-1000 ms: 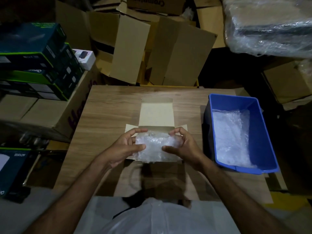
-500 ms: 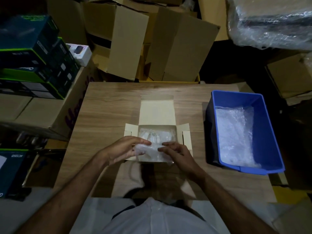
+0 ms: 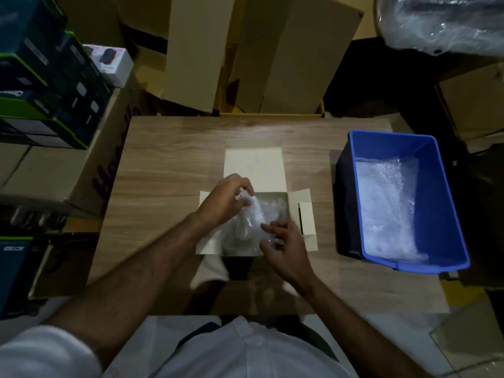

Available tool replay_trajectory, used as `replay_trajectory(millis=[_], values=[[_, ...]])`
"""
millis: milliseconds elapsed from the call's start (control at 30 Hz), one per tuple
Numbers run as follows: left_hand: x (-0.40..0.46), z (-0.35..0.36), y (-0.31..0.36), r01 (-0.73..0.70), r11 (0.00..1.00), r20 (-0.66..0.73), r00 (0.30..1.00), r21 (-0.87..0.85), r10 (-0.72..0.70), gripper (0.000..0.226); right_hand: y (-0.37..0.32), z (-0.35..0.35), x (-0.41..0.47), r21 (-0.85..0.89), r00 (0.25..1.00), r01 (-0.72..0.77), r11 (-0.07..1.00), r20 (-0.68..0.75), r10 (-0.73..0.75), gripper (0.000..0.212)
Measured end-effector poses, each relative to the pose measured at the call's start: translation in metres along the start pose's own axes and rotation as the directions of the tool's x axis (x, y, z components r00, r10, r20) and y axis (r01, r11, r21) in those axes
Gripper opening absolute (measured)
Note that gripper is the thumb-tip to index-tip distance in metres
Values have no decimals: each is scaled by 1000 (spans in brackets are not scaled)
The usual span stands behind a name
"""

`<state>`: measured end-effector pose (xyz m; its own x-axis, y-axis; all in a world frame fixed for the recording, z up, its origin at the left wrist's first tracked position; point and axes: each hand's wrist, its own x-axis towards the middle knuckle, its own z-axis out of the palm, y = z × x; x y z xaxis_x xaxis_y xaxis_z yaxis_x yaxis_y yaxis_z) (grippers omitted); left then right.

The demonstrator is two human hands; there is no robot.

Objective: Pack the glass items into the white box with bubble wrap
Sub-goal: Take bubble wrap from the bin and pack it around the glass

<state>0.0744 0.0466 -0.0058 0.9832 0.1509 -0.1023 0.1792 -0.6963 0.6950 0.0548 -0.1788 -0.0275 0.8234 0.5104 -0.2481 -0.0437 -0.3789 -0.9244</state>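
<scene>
1. Off the table's (image 3: 169, 159) left edge stand stacked dark retail boxes (image 3: 46, 85) on brown cartons (image 3: 68, 170).
2. The left hand (image 3: 223, 199) is over the far-left corner of the white box (image 3: 305, 222), fingers curled and pinching the upper end of the bubble wrap (image 3: 249, 216).
3. The white box sits mid-table, lid flap (image 3: 252, 165) open toward the far edge. The wrapped bundle lies inside it; any glass within is too blurred to make out.
4. The bundle's long axis runs roughly from the far-left corner toward the near edge of the box, so each hand has one end.
5. The right hand (image 3: 283, 246) is at the box's near-right part, fingers loosely bent, tips touching the wrap's lower end; a firm grip cannot be told.
6. Tucking the wrap down probably falls to the left hand, which has the raised end.
7. Near the table's right edge, a blue bin (image 3: 441, 203) holds more bubble wrap sheets (image 3: 387, 203).
</scene>
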Motion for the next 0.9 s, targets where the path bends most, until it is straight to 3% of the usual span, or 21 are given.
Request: replay_trajectory(millis=[100,300,367,567,700,900], values=[[9,15,-7,-127,987,10,992,98,127,23,5,7,3,-205,997,70,976,-4,-72,38],[9,29,-16,-193,935,21,980,299,196,11,11,16,9,-474,991,130,871,85,-101,37],[7,27,-22,-217,919,60,976,329,209,17,9,17,9,-498,990,137,856,97,-102,39],[-1,20,-20,-212,924,153,973,319,170,36,19,19,11,-418,995,86,904,77,-59,43],[1,21,-15,-203,930,119,978,306,174,26,21,22,13,-258,999,33,966,-33,-43,31],[-2,-7,-20,-213,916,71,977,341,200,17,4,38,10,-113,992,77,991,-96,-88,32]])
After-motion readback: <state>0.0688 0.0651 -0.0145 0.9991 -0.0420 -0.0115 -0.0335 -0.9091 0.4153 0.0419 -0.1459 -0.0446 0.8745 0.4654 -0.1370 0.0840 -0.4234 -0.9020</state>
